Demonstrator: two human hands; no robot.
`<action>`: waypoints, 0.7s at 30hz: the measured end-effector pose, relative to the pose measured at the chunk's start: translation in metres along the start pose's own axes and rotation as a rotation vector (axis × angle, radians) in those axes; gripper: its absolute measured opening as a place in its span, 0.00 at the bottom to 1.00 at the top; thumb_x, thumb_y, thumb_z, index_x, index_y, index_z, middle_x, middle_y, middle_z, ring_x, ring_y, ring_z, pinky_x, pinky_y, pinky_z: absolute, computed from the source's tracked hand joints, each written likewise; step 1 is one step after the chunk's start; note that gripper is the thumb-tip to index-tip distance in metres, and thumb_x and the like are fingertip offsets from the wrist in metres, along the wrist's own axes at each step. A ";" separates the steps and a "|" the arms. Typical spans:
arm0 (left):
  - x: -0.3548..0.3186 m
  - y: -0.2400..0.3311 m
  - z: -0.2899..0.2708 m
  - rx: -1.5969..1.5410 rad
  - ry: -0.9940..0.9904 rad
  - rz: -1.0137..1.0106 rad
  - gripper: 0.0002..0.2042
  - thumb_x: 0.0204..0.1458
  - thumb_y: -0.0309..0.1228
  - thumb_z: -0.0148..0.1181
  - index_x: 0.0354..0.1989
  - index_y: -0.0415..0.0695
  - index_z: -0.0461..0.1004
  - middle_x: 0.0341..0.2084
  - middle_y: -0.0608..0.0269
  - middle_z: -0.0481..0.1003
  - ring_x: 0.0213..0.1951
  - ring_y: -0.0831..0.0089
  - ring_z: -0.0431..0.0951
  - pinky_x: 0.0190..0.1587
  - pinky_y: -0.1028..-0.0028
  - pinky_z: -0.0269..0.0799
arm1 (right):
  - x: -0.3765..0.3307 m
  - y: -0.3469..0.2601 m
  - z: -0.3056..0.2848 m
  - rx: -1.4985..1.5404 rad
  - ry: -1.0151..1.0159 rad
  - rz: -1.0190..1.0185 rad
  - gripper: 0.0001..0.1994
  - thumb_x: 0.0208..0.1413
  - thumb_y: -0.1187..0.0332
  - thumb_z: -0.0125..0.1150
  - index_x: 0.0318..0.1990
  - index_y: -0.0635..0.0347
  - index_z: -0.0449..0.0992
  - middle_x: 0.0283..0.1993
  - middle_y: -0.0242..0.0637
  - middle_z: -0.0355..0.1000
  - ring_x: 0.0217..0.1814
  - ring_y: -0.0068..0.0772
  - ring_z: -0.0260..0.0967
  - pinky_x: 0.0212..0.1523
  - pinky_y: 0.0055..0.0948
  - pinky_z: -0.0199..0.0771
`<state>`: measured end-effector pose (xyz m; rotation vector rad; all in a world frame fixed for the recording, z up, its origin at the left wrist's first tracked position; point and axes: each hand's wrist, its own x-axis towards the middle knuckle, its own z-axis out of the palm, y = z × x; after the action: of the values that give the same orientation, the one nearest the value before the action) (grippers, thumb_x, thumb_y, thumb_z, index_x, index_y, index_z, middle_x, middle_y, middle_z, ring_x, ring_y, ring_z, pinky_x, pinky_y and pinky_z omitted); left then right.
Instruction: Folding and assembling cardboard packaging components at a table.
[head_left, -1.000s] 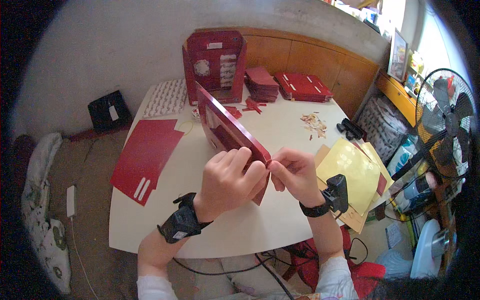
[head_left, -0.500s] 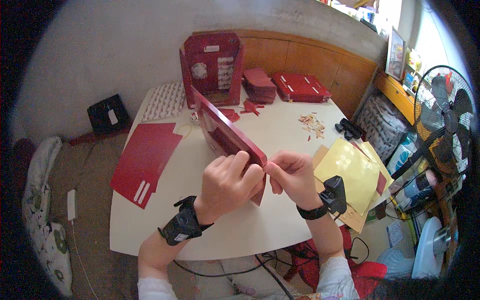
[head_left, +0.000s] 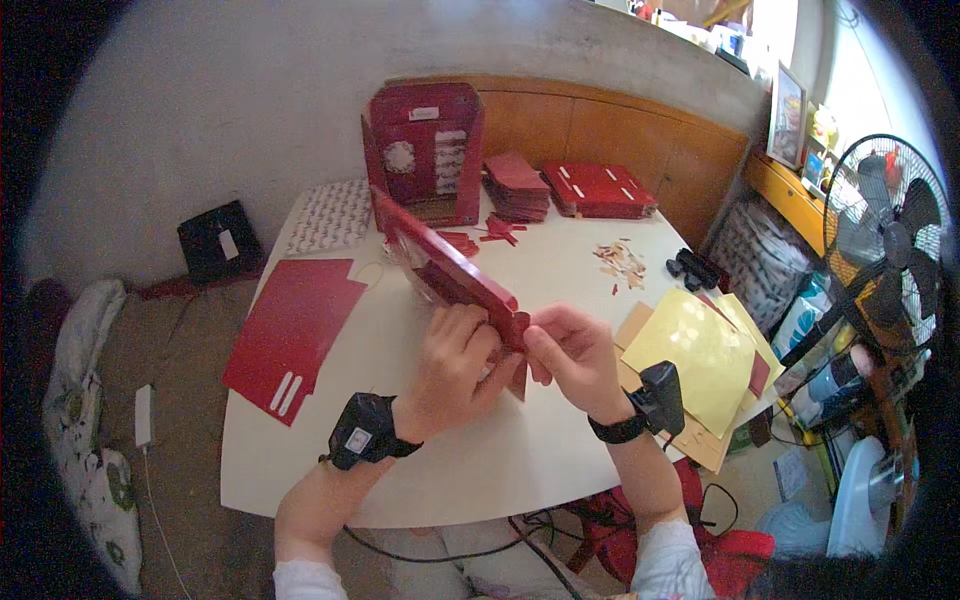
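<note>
Curled left grip [head_left: 455, 362] beside pinched right grip [head_left: 578, 368]

A home: fan [head_left: 897, 241], framed picture [head_left: 787, 118]

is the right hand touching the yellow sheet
No, the right hand has its fingertips at the near corner of the red panel, while the yellow sheet lies apart, farther right.

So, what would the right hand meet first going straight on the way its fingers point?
The red panel: its near corner appears to touch the right hand. The left hand seems next in line, though depth is unclear.
</note>
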<state>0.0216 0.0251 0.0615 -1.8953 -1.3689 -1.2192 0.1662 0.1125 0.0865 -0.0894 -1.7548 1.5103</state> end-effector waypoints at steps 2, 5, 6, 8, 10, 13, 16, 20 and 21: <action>-0.002 -0.004 0.000 -0.005 0.007 -0.005 0.11 0.42 0.31 0.63 0.26 0.40 0.67 0.31 0.50 0.68 0.35 0.53 0.68 0.38 0.59 0.62 | 0.002 0.000 -0.002 -0.068 -0.059 -0.019 0.06 0.58 0.73 0.57 0.31 0.65 0.73 0.18 0.29 0.68 0.18 0.14 0.63 0.18 0.18 0.62; -0.004 -0.008 -0.001 -0.010 0.030 -0.009 0.11 0.41 0.31 0.64 0.25 0.40 0.67 0.31 0.50 0.68 0.34 0.53 0.68 0.38 0.59 0.62 | 0.003 0.004 -0.007 -0.396 -0.140 -0.220 0.05 0.57 0.73 0.57 0.31 0.65 0.73 0.18 0.31 0.68 0.17 0.15 0.63 0.18 0.21 0.62; -0.005 -0.008 -0.001 -0.008 0.045 -0.007 0.11 0.41 0.31 0.64 0.25 0.40 0.67 0.31 0.50 0.67 0.34 0.53 0.68 0.37 0.59 0.62 | 0.003 0.001 -0.008 -0.432 -0.158 -0.206 0.05 0.57 0.73 0.57 0.31 0.64 0.73 0.18 0.32 0.67 0.17 0.15 0.63 0.18 0.21 0.63; -0.003 -0.004 -0.004 -0.011 0.025 -0.035 0.11 0.41 0.31 0.64 0.25 0.40 0.67 0.30 0.50 0.68 0.33 0.53 0.68 0.37 0.59 0.62 | 0.003 0.000 -0.011 -0.472 -0.175 -0.191 0.05 0.57 0.73 0.57 0.30 0.64 0.73 0.18 0.33 0.67 0.17 0.16 0.64 0.18 0.22 0.63; -0.003 -0.003 -0.004 -0.011 0.004 -0.065 0.11 0.40 0.31 0.65 0.25 0.40 0.68 0.30 0.51 0.68 0.32 0.53 0.68 0.37 0.58 0.62 | 0.005 0.005 -0.014 -0.478 -0.212 -0.253 0.05 0.58 0.73 0.55 0.30 0.64 0.73 0.17 0.32 0.67 0.18 0.16 0.65 0.20 0.21 0.65; -0.004 -0.004 -0.003 -0.047 0.005 -0.068 0.11 0.40 0.30 0.64 0.25 0.40 0.68 0.30 0.51 0.68 0.29 0.54 0.68 0.35 0.59 0.63 | 0.006 -0.001 -0.010 -0.365 -0.242 -0.141 0.07 0.58 0.74 0.54 0.29 0.65 0.73 0.17 0.31 0.68 0.19 0.17 0.66 0.21 0.20 0.65; -0.001 -0.002 -0.003 -0.006 0.000 -0.071 0.10 0.40 0.30 0.63 0.26 0.40 0.69 0.30 0.51 0.69 0.29 0.54 0.68 0.33 0.60 0.64 | 0.008 0.002 -0.012 -0.360 -0.254 -0.098 0.08 0.59 0.72 0.54 0.29 0.65 0.74 0.18 0.30 0.69 0.20 0.16 0.66 0.21 0.20 0.66; 0.000 -0.002 -0.001 0.083 0.021 0.011 0.10 0.40 0.29 0.62 0.28 0.38 0.69 0.30 0.50 0.69 0.30 0.55 0.69 0.34 0.61 0.65 | 0.007 0.004 -0.010 -0.321 -0.212 0.029 0.09 0.59 0.70 0.55 0.29 0.65 0.76 0.19 0.28 0.70 0.20 0.15 0.66 0.20 0.19 0.66; 0.000 -0.002 -0.001 0.115 0.019 0.022 0.10 0.40 0.29 0.61 0.29 0.38 0.69 0.31 0.50 0.69 0.30 0.55 0.69 0.35 0.61 0.66 | 0.007 0.004 -0.009 -0.278 -0.189 0.089 0.09 0.58 0.69 0.57 0.29 0.64 0.77 0.19 0.28 0.71 0.20 0.14 0.67 0.19 0.18 0.65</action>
<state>0.0192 0.0248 0.0616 -1.8103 -1.3749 -1.1205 0.1659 0.1246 0.0864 -0.1728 -2.1309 1.3642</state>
